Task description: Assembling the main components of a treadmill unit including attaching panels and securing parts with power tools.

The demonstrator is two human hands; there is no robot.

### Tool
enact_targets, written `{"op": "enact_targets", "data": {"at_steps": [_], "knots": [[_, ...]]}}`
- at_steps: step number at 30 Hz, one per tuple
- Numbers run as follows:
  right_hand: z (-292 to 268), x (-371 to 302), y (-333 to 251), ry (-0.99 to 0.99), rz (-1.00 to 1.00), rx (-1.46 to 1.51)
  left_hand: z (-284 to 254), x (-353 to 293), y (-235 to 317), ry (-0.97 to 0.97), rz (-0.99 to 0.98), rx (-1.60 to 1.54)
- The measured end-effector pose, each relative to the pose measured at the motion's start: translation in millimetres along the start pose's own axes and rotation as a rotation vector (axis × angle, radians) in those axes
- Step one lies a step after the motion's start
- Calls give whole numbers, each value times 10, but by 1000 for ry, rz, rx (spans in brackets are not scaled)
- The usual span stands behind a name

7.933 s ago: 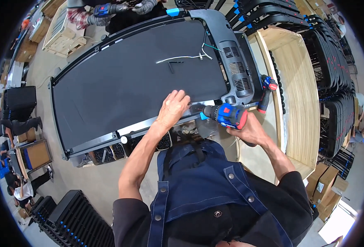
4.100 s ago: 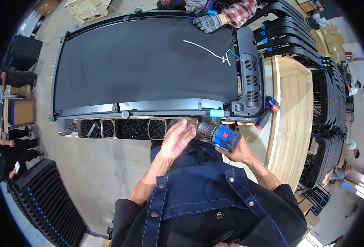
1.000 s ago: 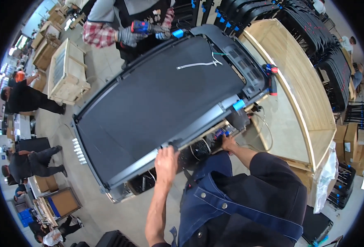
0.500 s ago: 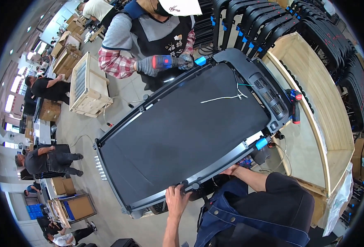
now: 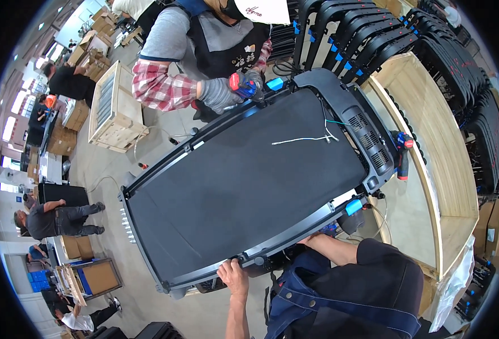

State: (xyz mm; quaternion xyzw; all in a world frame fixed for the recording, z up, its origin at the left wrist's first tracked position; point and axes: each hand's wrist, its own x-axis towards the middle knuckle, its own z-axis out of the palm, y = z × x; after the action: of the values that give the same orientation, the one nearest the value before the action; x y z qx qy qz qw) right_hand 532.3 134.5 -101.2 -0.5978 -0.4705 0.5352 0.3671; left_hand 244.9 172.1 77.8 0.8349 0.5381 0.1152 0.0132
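A treadmill base [image 5: 244, 175] with a black running belt lies slantwise in front of me. My left hand [image 5: 233, 277] is closed over its near side rail [image 5: 286, 236], beside small black fittings on the edge. Farther right, my right hand [image 5: 313, 240] reaches in against the underside of the same rail. Its fingers are mostly hidden, so what it holds does not show. A blue tool-like part [image 5: 329, 228] is partly visible close to it. Loose thin wires [image 5: 303, 140] lie across the belt near the vented motor cover [image 5: 369, 133].
Across the base, a co-worker in grey gloves holds a red-and-blue power drill [image 5: 244, 86] at the far rail. Another drill [image 5: 403, 155] hangs at the motor end. A large wooden crate [image 5: 450, 181] stands right, before stacked black frames [image 5: 357, 39]. Another crate [image 5: 114, 113] stands at left.
The co-worker's drill has swung from lying sideways to tilting down at the far rail. My hands keep their places at the near rail, while the whole view has shifted slightly.
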Motion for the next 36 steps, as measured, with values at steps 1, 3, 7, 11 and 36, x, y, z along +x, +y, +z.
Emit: {"op": "enact_targets", "data": {"at_steps": [1,3,7,11,36], "knots": [[2,1,-48,2,-5,59,15,2,5,-3,-7,-3],[-70,-60,-471,-18,199,890,11,-55,-48,-19,-37,38],[-218,-116,-647,-104,337,1848,29,10,-2,-5,-10,25],[-193,-83,-543,-285,240,2045,92,-63,-86,-17,7,5],[-197,-53,-626,-170,284,2027,-7,30,-43,17,51,-4]]}}
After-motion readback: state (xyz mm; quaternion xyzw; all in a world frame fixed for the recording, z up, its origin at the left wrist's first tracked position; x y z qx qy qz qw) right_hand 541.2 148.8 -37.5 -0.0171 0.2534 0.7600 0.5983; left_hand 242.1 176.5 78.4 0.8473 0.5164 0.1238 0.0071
